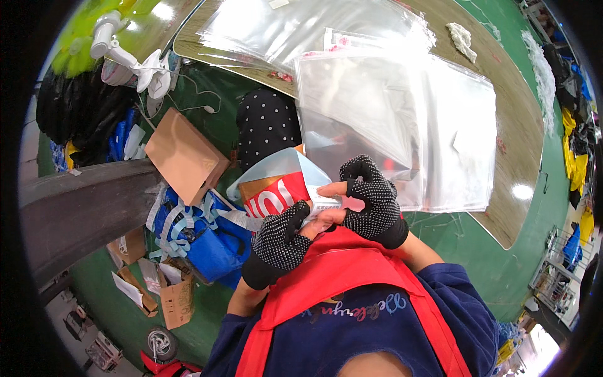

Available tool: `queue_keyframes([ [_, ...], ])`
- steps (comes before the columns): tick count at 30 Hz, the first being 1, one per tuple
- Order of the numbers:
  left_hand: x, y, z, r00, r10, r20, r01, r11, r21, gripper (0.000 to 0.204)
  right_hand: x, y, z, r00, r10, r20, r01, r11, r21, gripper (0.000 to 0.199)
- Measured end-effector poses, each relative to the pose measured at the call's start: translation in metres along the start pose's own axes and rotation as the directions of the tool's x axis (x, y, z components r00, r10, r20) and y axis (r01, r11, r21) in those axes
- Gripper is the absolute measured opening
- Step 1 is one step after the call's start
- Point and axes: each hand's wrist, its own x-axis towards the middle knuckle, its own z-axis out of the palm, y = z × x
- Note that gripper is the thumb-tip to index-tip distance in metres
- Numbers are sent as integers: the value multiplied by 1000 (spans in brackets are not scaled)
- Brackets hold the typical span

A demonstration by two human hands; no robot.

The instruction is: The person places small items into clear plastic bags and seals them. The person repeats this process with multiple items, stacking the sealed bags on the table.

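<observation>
My left hand [279, 242] and my right hand [375, 204] meet in front of my chest, both in black white-dotted gloves with bare fingertips. Between the fingertips they pinch a small white printed piece [325, 205]; whether it is a box or a folded label, I cannot tell. Right behind it, over my lap, lies a pale, see-through plastic bag [267, 168] with a red and brown printed package [276, 195] showing. How the white piece joins the bag is hidden by my fingers.
Stacks of large clear plastic bags [461, 135] cover much of the table [524, 157] ahead, with a crumpled white cloth [461, 41] beyond. To the left stand a brown cardboard box [182, 151], a blue bag [217, 251] and a white fan [147, 70] with a trailing cord.
</observation>
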Motion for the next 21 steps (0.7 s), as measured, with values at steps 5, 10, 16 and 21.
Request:
queue_keyframes([
  [5, 7, 4, -4, 995, 36, 95, -40, 998, 38, 27, -3, 11, -5, 986, 107, 127, -129, 974, 187, 20],
  [10, 2, -4, -6, 996, -18, 92, 3, 988, 152, 28, 2, 29, -8, 962, 213, 168, -258, 912, 318, 19],
  [16, -103, -179, -188, 784, -469, -408, 621, 621, 479, 33, 28, 64, -54, 849, -491, -194, 122, 541, -832, 12],
  [21, -249, -178, -318, 413, -499, -762, 907, 302, 294, 35, -6, 72, -34, 950, -306, 60, 248, 625, -740, 38],
])
